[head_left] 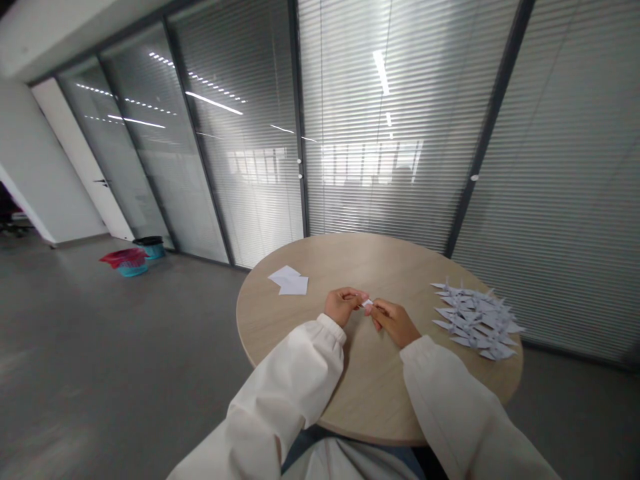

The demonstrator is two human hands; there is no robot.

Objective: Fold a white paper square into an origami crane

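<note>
Between my two hands, over the middle of the round table [370, 407], is a small piece of folded white paper [367, 303]. My left hand [344, 305] pinches it from the left, and my right hand [393, 319] grips its right side with curled fingers. Most of the paper is covered by fingertips, so its folds cannot be made out. To the left lie flat white paper sheets [293, 285], partly overlapping. On the right of the table rests a cluster of several folded white paper cranes [475, 320], set close together with pointed ends sticking out.
Behind the table stands a glass partition [365, 200] with blinds and dark frames. On the floor at left are a blue bin with a red liner [131, 263] and another with a black liner [153, 247]. A white door [83, 157] is farther left.
</note>
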